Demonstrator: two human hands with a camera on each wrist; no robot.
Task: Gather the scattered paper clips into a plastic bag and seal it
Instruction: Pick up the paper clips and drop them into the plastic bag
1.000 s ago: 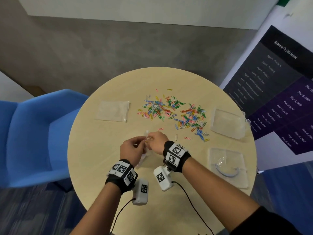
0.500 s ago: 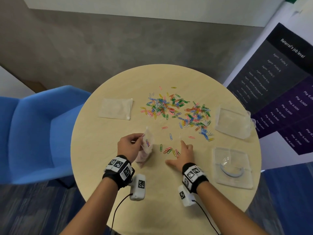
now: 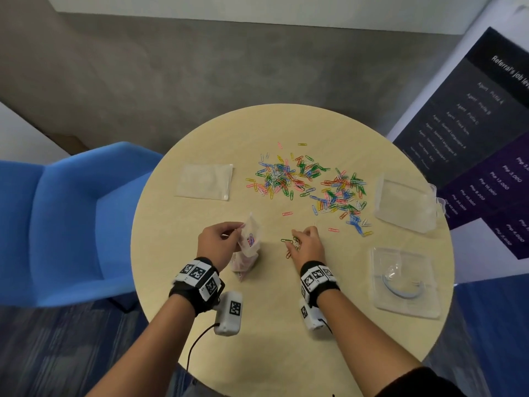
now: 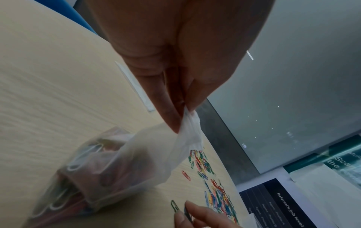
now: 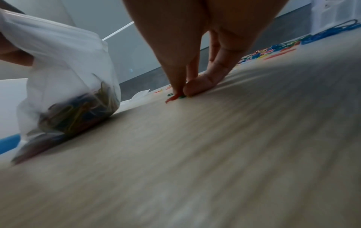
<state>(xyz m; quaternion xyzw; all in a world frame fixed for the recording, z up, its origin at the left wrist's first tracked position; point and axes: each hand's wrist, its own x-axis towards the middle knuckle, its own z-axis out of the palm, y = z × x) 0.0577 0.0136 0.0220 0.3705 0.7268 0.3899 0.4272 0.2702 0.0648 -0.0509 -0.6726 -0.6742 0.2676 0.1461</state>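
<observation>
My left hand [image 3: 221, 242] pinches the top edge of a small clear plastic bag [image 3: 248, 247] that stands on the round wooden table [image 3: 286, 339]; in the left wrist view the bag [image 4: 117, 166] holds several coloured paper clips. To its right, my right hand [image 3: 305, 245] is down on the table with thumb and fingers pinching a few paper clips [image 3: 289, 242]; the right wrist view shows the fingertips [image 5: 181, 92] closed on the red and green clips [image 5: 173, 97]. A wide scatter of coloured paper clips [image 3: 309, 181] lies farther back.
A flat clear bag [image 3: 204, 181] lies at the back left of the table. Another clear bag [image 3: 403, 204] sits at the right edge, and a clear tray [image 3: 403, 282] nearer me on the right. A blue chair [image 3: 71, 224] stands left of the table.
My right hand left the bag, reached right onto the table and dragged a few clips toward me, then curled its fingers on them. The left hand kept hold of the bag.
</observation>
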